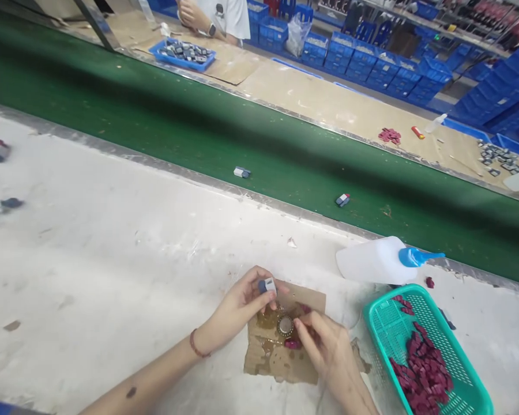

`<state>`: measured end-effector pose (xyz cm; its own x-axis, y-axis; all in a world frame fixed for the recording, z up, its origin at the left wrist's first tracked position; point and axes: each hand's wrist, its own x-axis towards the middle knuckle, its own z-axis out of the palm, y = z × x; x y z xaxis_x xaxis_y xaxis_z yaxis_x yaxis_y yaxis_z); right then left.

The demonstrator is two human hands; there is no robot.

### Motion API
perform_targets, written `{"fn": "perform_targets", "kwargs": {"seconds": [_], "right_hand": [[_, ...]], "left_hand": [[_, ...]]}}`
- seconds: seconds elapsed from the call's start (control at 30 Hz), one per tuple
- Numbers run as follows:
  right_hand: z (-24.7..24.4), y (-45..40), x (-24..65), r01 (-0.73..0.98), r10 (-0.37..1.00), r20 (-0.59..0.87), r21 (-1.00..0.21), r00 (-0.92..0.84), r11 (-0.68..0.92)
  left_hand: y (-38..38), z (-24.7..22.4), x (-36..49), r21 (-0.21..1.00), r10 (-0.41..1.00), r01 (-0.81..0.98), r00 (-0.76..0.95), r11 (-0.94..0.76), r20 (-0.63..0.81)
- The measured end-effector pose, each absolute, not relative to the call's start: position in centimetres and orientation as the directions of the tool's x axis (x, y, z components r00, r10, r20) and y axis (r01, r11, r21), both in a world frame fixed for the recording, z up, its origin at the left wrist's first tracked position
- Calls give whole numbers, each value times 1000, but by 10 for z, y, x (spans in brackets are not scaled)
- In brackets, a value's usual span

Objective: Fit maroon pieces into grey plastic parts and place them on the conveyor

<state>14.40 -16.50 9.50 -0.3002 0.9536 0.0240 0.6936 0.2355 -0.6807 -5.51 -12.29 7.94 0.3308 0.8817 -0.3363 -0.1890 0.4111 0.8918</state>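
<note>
My left hand (253, 297) is closed around a small grey-and-dark-blue plastic part (268, 285), held above a stained piece of cardboard (285, 368). Just to the right my right hand (328, 346) is pinched, thumb and finger together, beside a round metal bottle cap (285, 326) lying on the cardboard. Whatever sits in that pinch, if anything, is hidden or too small to name. A dark red piece (292, 344) lies on the wet-looking cardboard below the cap. Another bit of dark red shows behind my right fingers.
A green basket (467, 369) of dark red pieces (424, 369) stands at the right. Behind it lies a white squeeze bottle (372, 259) with a blue nozzle. Small parts ride a green conveyor belt (177, 132). Across it, a person (225, 17) sits near a blue tray (207, 64) of parts.
</note>
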Motion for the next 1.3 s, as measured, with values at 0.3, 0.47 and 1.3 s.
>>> {"fn": "perform_targets", "kwargs": {"seconds": [0.3, 0.47, 1.3], "right_hand": [[75, -171, 135, 688, 916, 85, -633, -393, 354], [85, -165, 135, 356, 990, -135, -928, -45, -110], [86, -148, 127, 331, 991, -41, -944, -123, 2]], "left_hand": [[-129, 69, -54, 950, 913, -91, 315, 300, -259], [-134, 65, -55, 969, 894, -48, 398, 242, -204], [-132, 67, -56, 979, 834, 129, 512, 159, -203]]}}
